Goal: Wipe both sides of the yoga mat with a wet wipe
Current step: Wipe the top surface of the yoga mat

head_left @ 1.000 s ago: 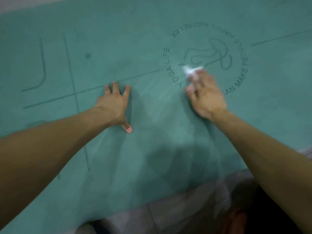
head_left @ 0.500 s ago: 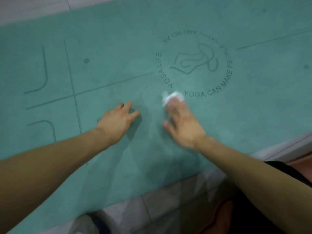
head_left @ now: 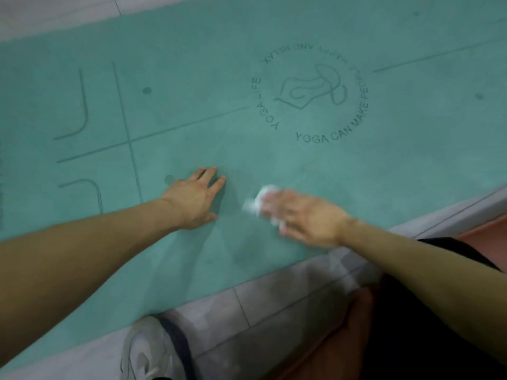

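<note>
We see both forearms bare, with no sleeves reaching the wrists. The left hand (head_left: 192, 198) and right hand (head_left: 307, 218) wear no gloves. A white shoe (head_left: 148, 352) with dark trim covers one foot. Dark shorts (head_left: 439, 311) are worn.

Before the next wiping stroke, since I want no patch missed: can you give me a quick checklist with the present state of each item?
1. Wet wipe under the right hand: ok, white wad shows at the fingertips.
2. Left hand steadying the yoga mat: ok, it rests on the mat with its fingers spread.
3. Mat lying flat around the hands: ok, no folds visible.
4. Printed logo unobstructed: ok, both hands are nearer the mat's near edge.
5. Wipe still moist: cannot tell.
6. Grip on the wipe: cannot tell, the right hand is blurred.
</note>
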Demonstrator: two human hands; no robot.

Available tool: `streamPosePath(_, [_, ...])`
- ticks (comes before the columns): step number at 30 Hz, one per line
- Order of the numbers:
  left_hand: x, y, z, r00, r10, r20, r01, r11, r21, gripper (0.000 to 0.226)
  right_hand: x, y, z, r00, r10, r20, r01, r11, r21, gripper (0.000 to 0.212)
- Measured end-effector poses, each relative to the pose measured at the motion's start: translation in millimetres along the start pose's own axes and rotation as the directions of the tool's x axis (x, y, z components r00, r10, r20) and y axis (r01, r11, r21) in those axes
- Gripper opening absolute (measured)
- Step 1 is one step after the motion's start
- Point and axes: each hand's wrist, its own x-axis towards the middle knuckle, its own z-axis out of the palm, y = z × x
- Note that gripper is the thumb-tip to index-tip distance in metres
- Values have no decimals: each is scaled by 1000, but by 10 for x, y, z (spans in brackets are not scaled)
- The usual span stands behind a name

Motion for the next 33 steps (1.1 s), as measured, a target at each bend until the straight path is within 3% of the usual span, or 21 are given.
streamPosePath(2, [-58,99,48,998,-34,59,37,999,-37,123,-3,239,-140,784,615,-82,-601,785,148,65])
streamPosePath(3, [-90,155,82,996,-39,83,42,998,-44,134,4,155,-120,658,751,-50,-732,654,190,75])
streamPosePath(4, [-123,210,115,994,-41,101,45,998,-35,144,12,-57,-85,673,738,-50,-720,669,183,83])
streamPosePath(5, [-151,259,148,993,-41,113,42,999,-9,152,0,-341,-51,803,595,-45,-580,796,175,87])
streamPosePath(6, [-168,289,174,992,-37,119,35,999,22,159,-45,-645,-23,934,355,22,-354,919,175,87])
streamPosePath(8, [-187,307,193,992,-31,119,23,998,65,166,-179,-751,35,992,-37,123,23,993,116,76])
streamPosePath(10, [-167,315,189,993,-24,114,16,997,73,168,-234,-389,-12,979,170,114,-168,985,-26,68])
streamPosePath(12, [-157,307,193,994,-22,105,15,998,66,167,-280,-125,-129,696,714,80,-718,693,65,78])
streamPosePath(13, [-161,297,205,995,-18,98,12,998,60,166,-260,-212,-102,583,808,81,-811,573,122,86])
streamPosePath(14, [-168,288,218,996,-14,93,8,998,57,166,-221,-444,-32,622,781,61,-780,610,136,90])
streamPosePath(16, [-166,285,223,996,-6,89,0,998,62,165,-236,-1104,128,916,382,120,-396,910,127,89])
streamPosePath(18, [-165,287,224,996,-14,93,9,998,54,165,-394,-1231,227,987,10,158,-29,992,120,76])
streamPosePath(19, [-164,294,234,995,-25,92,21,999,46,165,-445,-1070,220,992,32,125,-43,995,89,70])
streamPosePath(20, [-166,298,247,996,-34,88,31,999,40,164,-487,-861,193,972,225,70,-230,971,70,68])
streamPosePath(22, [-192,312,272,995,-38,91,36,999,30,160,-533,-640,72,719,693,52,-694,712,106,77])
streamPosePath(23, [-211,322,288,996,-36,88,34,999,24,158,-523,-717,92,648,756,92,-762,641,96,85])
streamPosePath(26, [-269,320,305,999,-17,48,17,1000,9,150,-446,-1413,296,934,319,161,-344,925,160,87])
streamPosePath(28, [-306,315,280,1000,13,26,-14,1000,12,145,-518,-1399,382,987,79,139,-101,982,159,74])
streamPosePath(29, [-325,325,272,999,31,12,-31,999,19,141,-555,-1261,390,978,182,105,-194,973,121,69])
streamPosePath(31, [-387,359,294,997,71,0,-71,997,22,135,-647,-996,309,776,630,45,-631,771,90,72])
streamPosePath(33, [-465,433,391,994,106,19,-107,994,28,138,-641,-1062,322,603,797,11,-794,599,103,85])
